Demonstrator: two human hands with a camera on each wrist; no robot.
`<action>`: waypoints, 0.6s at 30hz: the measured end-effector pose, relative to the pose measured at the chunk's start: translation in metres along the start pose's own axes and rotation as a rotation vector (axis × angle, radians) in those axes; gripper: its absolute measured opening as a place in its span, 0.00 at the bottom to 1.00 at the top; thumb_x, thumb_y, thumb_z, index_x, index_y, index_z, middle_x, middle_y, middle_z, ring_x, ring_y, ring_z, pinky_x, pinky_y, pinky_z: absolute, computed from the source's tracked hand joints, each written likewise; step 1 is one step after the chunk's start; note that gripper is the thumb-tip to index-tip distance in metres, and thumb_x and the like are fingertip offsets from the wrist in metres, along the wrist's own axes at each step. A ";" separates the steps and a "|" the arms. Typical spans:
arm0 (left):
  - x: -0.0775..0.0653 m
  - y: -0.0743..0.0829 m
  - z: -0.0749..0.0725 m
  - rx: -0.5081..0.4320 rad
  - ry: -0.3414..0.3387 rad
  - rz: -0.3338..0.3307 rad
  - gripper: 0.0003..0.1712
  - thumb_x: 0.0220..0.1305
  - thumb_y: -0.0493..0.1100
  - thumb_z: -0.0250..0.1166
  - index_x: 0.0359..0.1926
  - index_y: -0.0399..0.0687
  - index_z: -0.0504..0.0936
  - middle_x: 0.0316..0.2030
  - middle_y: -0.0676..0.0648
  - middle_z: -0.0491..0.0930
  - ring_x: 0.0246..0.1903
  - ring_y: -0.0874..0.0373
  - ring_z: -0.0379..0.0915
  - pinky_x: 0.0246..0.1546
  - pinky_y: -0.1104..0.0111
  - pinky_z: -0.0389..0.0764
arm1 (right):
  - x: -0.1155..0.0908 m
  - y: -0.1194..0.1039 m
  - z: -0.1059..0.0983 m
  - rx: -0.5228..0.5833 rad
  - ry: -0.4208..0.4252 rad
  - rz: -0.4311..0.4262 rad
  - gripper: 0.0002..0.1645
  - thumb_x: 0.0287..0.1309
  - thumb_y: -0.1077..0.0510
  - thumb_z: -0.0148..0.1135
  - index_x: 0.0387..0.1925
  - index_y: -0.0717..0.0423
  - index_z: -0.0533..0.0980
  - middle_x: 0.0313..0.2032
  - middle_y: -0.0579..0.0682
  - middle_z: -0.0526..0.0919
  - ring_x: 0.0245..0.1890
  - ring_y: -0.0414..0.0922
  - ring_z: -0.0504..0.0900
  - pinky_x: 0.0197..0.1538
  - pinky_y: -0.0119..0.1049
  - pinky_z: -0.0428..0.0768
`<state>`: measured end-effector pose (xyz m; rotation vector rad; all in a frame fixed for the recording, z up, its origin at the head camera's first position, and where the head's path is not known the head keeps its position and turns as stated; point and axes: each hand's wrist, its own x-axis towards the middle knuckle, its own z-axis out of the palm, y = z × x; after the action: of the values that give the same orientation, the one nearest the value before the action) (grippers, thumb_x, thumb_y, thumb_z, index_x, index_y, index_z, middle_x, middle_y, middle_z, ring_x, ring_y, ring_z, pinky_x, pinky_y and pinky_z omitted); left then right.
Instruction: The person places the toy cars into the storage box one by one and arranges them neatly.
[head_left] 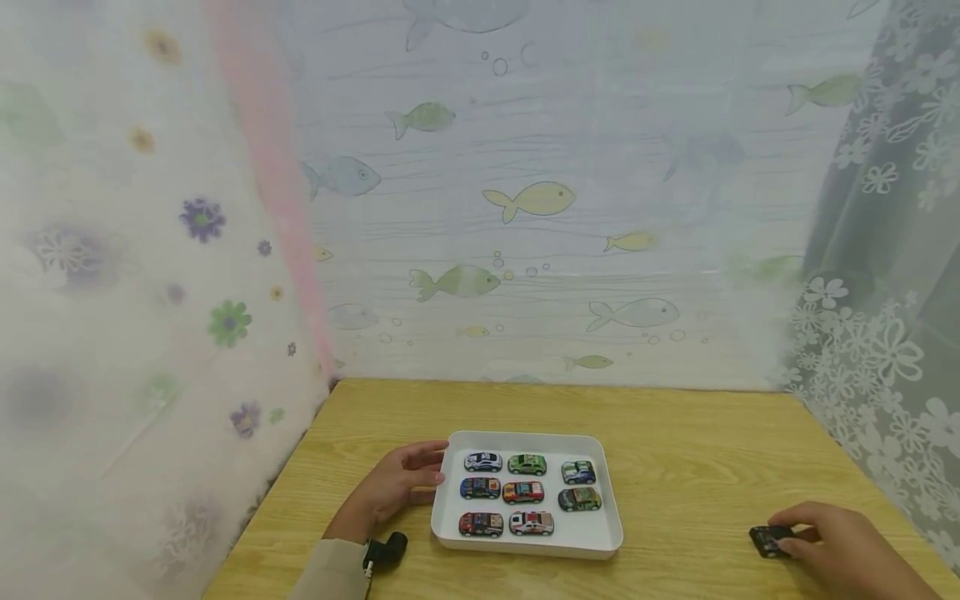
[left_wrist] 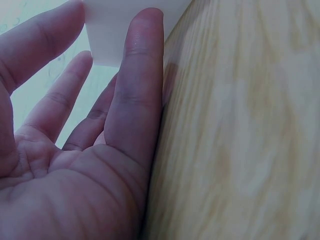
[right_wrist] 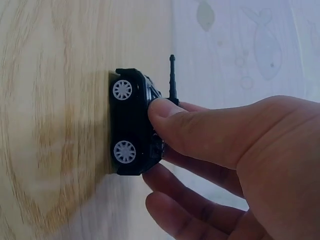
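Observation:
My right hand (head_left: pixel 843 542) pinches a black toy armored car (right_wrist: pixel 132 125) between thumb and fingers at the right side of the table. In the right wrist view the car has pale spoked wheels and a thin gun barrel on top, and its wheels sit close over the wood. At the left wall of a white tray (head_left: pixel 525 548), my left hand (head_left: pixel 390 487) rests with relaxed, extended fingers; their tips meet the wall in the left wrist view (left_wrist: pixel 100 115). Inside the tray stand several small toy cars, among them a green one (head_left: pixel 527 464) and a red and yellow one (head_left: pixel 522 492).
The wooden table (head_left: pixel 690 467) extends between the tray and my right hand. A black strap-on device (head_left: pixel 386 550) sits at my left wrist. Behind the table hangs a fish-print curtain (head_left: pixel 540 250), with floral sheets (head_left: pixel 150 292) along the sides.

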<state>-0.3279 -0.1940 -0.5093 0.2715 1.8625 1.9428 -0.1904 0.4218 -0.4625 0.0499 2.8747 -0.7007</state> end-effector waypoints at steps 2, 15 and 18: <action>0.000 0.000 0.000 0.004 -0.006 0.005 0.39 0.68 0.36 0.70 0.77 0.46 0.67 0.74 0.32 0.65 0.63 0.47 0.76 0.56 0.51 0.85 | 0.002 -0.002 0.001 -0.010 0.008 -0.010 0.21 0.56 0.56 0.75 0.51 0.61 0.84 0.47 0.58 0.88 0.37 0.49 0.88 0.39 0.46 0.87; 0.001 -0.001 0.000 -0.007 -0.005 0.002 0.39 0.67 0.35 0.70 0.76 0.45 0.67 0.74 0.32 0.65 0.62 0.48 0.77 0.56 0.51 0.85 | 0.004 -0.049 -0.012 -0.080 0.282 -0.240 0.17 0.59 0.49 0.74 0.48 0.50 0.86 0.45 0.49 0.90 0.35 0.36 0.85 0.31 0.31 0.83; 0.001 -0.001 0.000 -0.005 0.001 -0.001 0.38 0.67 0.36 0.70 0.76 0.46 0.68 0.74 0.33 0.66 0.62 0.48 0.77 0.56 0.51 0.85 | 0.005 -0.064 -0.012 -0.044 0.336 -0.280 0.16 0.58 0.50 0.75 0.47 0.49 0.87 0.45 0.47 0.90 0.37 0.37 0.86 0.32 0.28 0.84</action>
<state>-0.3283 -0.1936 -0.5107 0.2677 1.8571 1.9470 -0.2021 0.3705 -0.4240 -0.2721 3.2587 -0.7370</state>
